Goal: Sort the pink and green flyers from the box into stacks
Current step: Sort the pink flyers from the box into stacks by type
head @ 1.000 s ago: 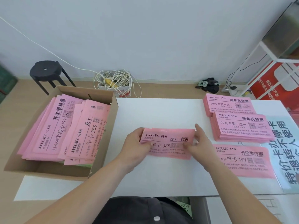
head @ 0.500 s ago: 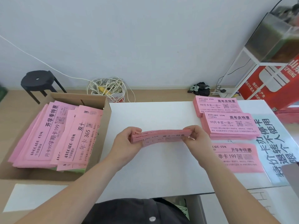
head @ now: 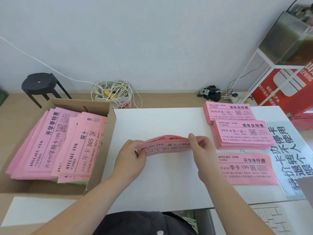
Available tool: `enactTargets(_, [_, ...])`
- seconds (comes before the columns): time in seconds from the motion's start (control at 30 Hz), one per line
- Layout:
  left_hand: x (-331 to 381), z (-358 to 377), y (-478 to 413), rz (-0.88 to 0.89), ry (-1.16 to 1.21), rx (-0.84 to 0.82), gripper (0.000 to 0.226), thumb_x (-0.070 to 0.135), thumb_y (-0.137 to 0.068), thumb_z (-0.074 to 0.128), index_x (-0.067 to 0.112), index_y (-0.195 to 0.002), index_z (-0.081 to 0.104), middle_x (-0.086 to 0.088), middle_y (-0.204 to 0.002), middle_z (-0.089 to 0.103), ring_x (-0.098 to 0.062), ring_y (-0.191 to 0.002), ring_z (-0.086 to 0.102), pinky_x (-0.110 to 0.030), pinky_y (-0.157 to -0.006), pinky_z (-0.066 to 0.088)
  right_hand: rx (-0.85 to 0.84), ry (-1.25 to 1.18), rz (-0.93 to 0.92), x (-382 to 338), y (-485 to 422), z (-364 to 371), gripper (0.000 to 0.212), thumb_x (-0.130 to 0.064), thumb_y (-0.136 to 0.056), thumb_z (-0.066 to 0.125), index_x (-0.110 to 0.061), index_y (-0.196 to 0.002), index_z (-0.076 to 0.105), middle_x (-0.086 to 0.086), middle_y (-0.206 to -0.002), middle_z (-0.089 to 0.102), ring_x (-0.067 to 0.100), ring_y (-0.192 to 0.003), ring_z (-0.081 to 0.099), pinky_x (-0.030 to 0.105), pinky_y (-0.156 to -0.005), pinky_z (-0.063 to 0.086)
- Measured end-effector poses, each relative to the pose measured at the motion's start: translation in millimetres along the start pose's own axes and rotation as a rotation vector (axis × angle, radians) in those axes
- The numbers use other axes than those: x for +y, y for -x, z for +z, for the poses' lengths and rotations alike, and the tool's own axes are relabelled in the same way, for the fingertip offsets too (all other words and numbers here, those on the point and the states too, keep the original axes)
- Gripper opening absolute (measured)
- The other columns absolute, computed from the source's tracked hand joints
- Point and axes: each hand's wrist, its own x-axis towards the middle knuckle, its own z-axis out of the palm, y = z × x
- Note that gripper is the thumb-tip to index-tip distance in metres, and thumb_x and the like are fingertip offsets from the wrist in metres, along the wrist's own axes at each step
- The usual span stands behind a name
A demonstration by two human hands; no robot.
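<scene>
Flyers (head: 166, 146), edge-on a moment ago, now bow upward right of the box (head: 103, 158), left hand (head: 130, 156) and right hand (head: 203, 153) pinching their ends.

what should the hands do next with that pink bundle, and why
Probably lower the bowed bundle of pink paper flyers, held at its ends by the left hand and right hand, flat onto the bare white table as a new stack. Its print reads 365, while the pink flyer stacks at the right show other offers.
</scene>
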Motion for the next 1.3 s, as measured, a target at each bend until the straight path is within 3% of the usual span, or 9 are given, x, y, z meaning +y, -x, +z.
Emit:
enactTargets(0.2, [-1, 2, 6, -0.136, 0.179, 0.011, 0.019, 0.014, -0.096, 0.061, 0.031, -0.102, 0.065, 0.011, -0.090, 0.069, -0.006, -0.074, 0.059, -0.011, -0.060, 0.044, -0.087, -0.035, 0.038, 1, -2, -3, 0.038, -0.048, -0.087, 0.078, -0.016, -0.103, 0.064, -0.004, -0.094, 0.060, 0.010, -0.088, 0.058, 0.024, -0.079, 0.043])
enactTargets(0.3, [1, 7, 8, -0.159, 0.179, 0.008, 0.016, 0.015, -0.097, 0.060, 0.030, -0.103, 0.065, 0.009, -0.093, 0.068, -0.002, -0.077, 0.059, -0.014, -0.063, 0.044, -0.209, -0.044, 0.061, 11, -5, -8, 0.047, -0.033, -0.073, 0.092, -0.022, -0.109, 0.064, -0.003, -0.106, 0.068, 0.005, -0.101, 0.064, 0.025, -0.085, 0.048])
enactTargets(0.4, [3, 9, 6, -0.196, 0.221, 0.020, 0.018, 0.015, -0.098, 0.059, 0.030, -0.106, 0.064, 0.013, -0.096, 0.068, 0.000, -0.080, 0.060, -0.011, -0.064, 0.044, -0.131, 0.054, 0.005, 19, -10, -7, 0.019, -0.017, -0.091, 0.075, -0.022, -0.106, 0.064, -0.004, -0.107, 0.070, 0.008, -0.106, 0.066, 0.027, -0.088, 0.052])
enactTargets(0.47, [0, 11, 3, -0.208, 0.215, -0.001, 0.019, 0.015, -0.100, 0.056, 0.030, -0.110, 0.063, 0.013, -0.098, 0.069, -0.001, -0.083, 0.061, -0.014, -0.068, 0.046, -0.076, 0.132, -0.018, 21, -13, -5, 0.005, -0.017, -0.098, 0.064, -0.021, -0.101, 0.064, -0.002, -0.101, 0.070, 0.012, -0.100, 0.066, 0.026, -0.081, 0.051])
enactTargets(0.63, [-6, 14, -8, -0.245, 0.119, -0.138, 0.021, 0.014, -0.103, 0.045, 0.022, -0.117, 0.059, 0.007, -0.106, 0.066, -0.014, -0.096, 0.062, -0.025, -0.073, 0.046, -0.063, 0.253, -0.018, 14, -16, 5, 0.011, -0.011, -0.100, 0.058, -0.022, -0.099, 0.061, -0.001, -0.096, 0.069, 0.012, -0.082, 0.059, 0.028, -0.068, 0.045])
enactTargets(0.8, [10, 2, -49, -0.173, 0.069, -0.141, 0.011, 0.013, -0.102, 0.049, 0.019, -0.102, 0.059, 0.008, -0.095, 0.066, -0.015, -0.087, 0.062, -0.026, -0.068, 0.049, -0.058, 0.488, -0.025, -20, -38, 8, 0.004, -0.010, -0.099, 0.053, -0.011, -0.097, 0.056, 0.002, -0.090, 0.063, 0.015, -0.074, 0.054, 0.029, -0.058, 0.041])
enactTargets(1.03, [41, 10, -113, -0.236, 0.116, -0.193, 0.004, 0.018, -0.095, 0.060, 0.020, -0.093, 0.063, 0.000, -0.085, 0.069, -0.019, -0.083, 0.067, -0.028, -0.065, 0.048, -0.010, 0.590, -0.005, -69, -96, 10, 0.011, -0.012, -0.094, 0.061, -0.022, -0.099, 0.063, 0.001, -0.086, 0.067, 0.022, -0.079, 0.067, 0.040, -0.067, 0.056])
enactTargets(1.13, [49, 26, -135, -0.263, 0.124, -0.245, 0.003, 0.019, -0.095, 0.061, 0.020, -0.094, 0.064, 0.002, -0.078, 0.066, -0.017, -0.072, 0.062, -0.027, -0.060, 0.045, -0.036, 0.686, -0.019, -74, -128, 10, 0.020, -0.011, -0.094, 0.061, -0.019, -0.113, 0.063, -0.001, -0.092, 0.068, 0.020, -0.081, 0.065, 0.031, -0.061, 0.047])
enactTargets(1.3, [59, 53, -166, -0.298, 0.088, -0.258, 0.004, 0.021, -0.096, 0.063, 0.019, -0.097, 0.066, 0.006, -0.075, 0.066, -0.017, -0.075, 0.062, -0.028, -0.061, 0.044, -0.112, 0.890, -0.021, -73, -169, 13, 0.049, -0.008, -0.096, 0.054, -0.017, -0.143, 0.051, 0.004, -0.112, 0.067, 0.022, -0.091, 0.054, 0.031, -0.074, 0.042])
